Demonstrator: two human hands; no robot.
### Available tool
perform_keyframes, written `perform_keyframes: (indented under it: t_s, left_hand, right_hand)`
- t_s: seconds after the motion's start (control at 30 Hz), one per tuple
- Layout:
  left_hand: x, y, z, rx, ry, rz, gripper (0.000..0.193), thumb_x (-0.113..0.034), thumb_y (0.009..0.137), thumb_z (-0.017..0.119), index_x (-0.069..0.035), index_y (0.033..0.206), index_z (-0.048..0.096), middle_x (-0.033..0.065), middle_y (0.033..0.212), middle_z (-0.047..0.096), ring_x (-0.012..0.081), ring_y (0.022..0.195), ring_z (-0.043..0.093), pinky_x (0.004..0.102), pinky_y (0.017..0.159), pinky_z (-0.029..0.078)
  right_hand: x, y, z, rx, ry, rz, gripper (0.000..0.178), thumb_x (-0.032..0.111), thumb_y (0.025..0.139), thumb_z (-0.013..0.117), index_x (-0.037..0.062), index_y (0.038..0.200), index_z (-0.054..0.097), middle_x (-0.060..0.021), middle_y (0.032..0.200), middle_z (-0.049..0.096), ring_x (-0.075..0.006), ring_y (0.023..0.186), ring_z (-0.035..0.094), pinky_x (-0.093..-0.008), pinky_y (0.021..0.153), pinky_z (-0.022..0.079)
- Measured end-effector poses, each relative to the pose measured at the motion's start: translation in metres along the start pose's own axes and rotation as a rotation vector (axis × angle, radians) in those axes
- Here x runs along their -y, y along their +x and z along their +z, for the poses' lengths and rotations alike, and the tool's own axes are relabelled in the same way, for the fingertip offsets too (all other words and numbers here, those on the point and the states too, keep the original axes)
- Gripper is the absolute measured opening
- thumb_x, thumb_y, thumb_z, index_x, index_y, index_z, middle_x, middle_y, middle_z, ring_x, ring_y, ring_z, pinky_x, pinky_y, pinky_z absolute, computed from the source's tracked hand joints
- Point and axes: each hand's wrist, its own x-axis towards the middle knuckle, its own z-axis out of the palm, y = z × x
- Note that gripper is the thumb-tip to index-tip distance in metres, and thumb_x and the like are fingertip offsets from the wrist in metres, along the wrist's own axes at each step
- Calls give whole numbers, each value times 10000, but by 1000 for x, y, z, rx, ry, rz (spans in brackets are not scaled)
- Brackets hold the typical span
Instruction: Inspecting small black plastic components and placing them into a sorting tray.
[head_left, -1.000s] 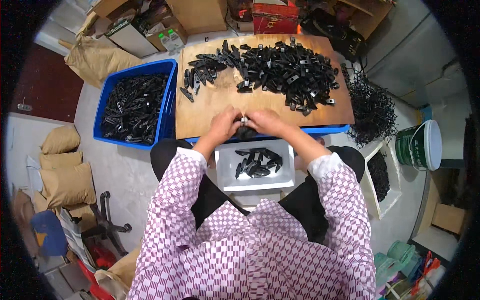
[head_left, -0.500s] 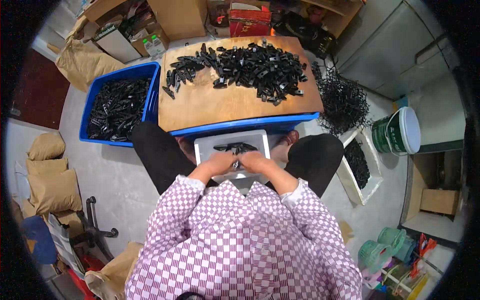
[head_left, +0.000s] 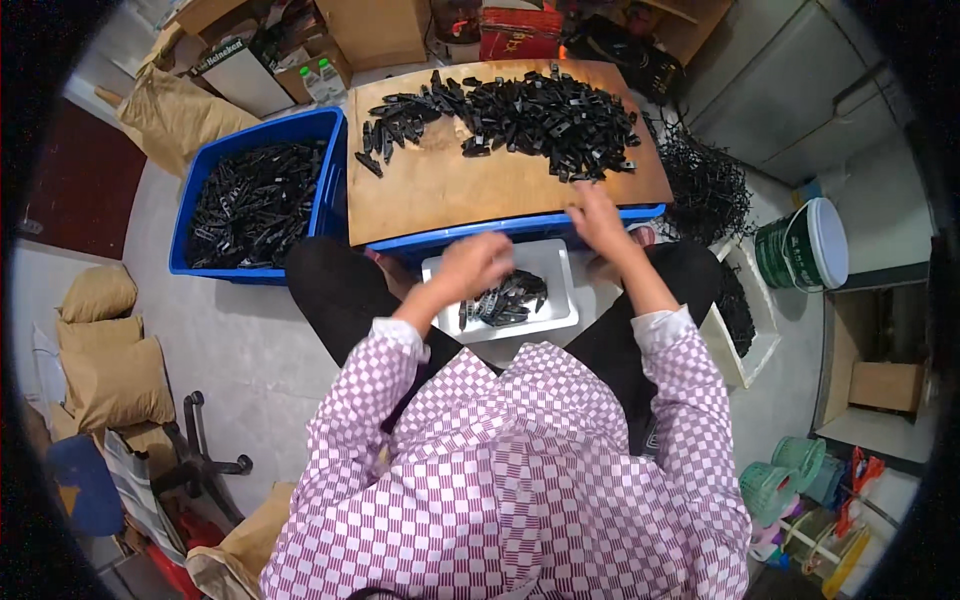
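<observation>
1. We see black parts [head_left: 555, 115] heaped on the bench [head_left: 450, 205], others in the white tray [head_left: 562, 275].
2. Our right hand [head_left: 603, 220] is at the heap's near edge; our left hand [head_left: 472, 266] hovers, blurred, above the tray.
3. We cannot tell whether their fingers [head_left: 590, 194] grip anything.
4. A blue bin [head_left: 333, 170] stands beside the bench.

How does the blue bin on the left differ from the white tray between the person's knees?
The blue bin looks larger and deeper; the white tray is smaller and shallower. The blue bin is heaped with black pieces across its width, while the white tray has a small pile and some bare bottom showing. Both are open-topped and hold black pieces.
</observation>
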Motion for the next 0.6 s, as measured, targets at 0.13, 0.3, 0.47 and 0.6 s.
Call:
perform_keyframes:
  t_s: [0.13,0.3,0.47,0.6]
  left_hand:
    - [49,57,-31,-396,-40,-256,355,-219,820,666,-54,1130,616,170,1046,645,336,881,634,402,797,507]
    - [89,110,-47,-570,110,-376,411,-191,791,673,-66,1172,583,177,1097,596,358,1007,587,450,863,474]
    - [83,123,-41,-398,120,-392,396,-161,790,678,-63,1159,571,183,1126,554,370,1066,553,468,880,458]
    - [85,110,-40,-350,172,-228,338,-142,803,663,-56,1116,569,188,1106,548,381,1042,557,466,860,465]
  right_hand:
    - [-14,20,-7,63,-73,181,486,116,806,651,25,1249,472,-240,1061,577,-432,1008,550,-488,858,461]
    - [-10,36,11,65,-111,278,466,96,803,645,47,1229,463,-232,1074,527,-454,979,539,-504,830,465]
    - [-8,51,24,42,-88,188,383,56,800,644,67,1147,482,-203,1051,480,-443,937,541,-501,775,474]
    - [-4,66,24,118,-68,121,335,31,802,642,72,1100,493,-185,1032,485,-422,924,551,-484,754,479]
